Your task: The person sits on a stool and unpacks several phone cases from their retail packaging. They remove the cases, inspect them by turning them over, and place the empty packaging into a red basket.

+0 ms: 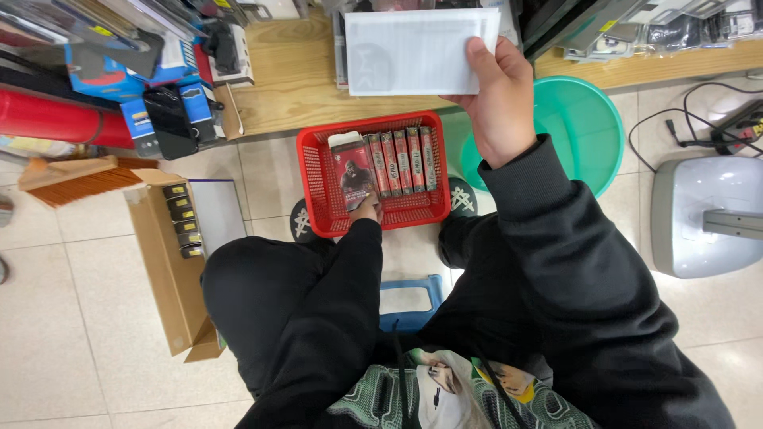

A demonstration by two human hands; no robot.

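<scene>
I see the left hand in the red basket, fingers closed on a dark box, right hand above the basket, fingers pinching white envelopes

The left hand grips a dark red flat packet inside the red plastic mesh basket on the tiled floor. Above the basket, the right hand holds a white translucent envelope; right of it sits a green plastic basin.
</scene>
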